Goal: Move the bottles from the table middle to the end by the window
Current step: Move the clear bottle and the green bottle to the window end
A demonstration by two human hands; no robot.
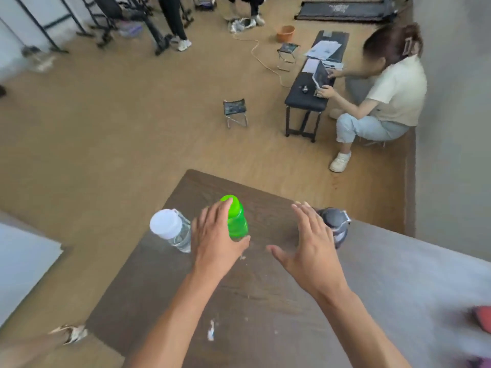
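Observation:
Three bottles stand near the far end of the dark wooden table [255, 296]. A bright green bottle [236, 221] sits in the fork between the thumb and forefinger of my left hand [215, 240]; the fingers are stretched out along its left side, not curled round it. Left of it stands a clear bottle with a white cap [171, 229], untouched. My right hand [310, 248] hovers with its fingers spread, just left of a dark grey bottle [336, 224] by the table's right edge and partly covering it.
A person sits on the floor at a low black bench [305, 99] beyond the table, to the right. Two small folding stools [235, 112] stand on the wooden floor. A red object [482, 318] lies at the table's near right. A grey wall runs along the right.

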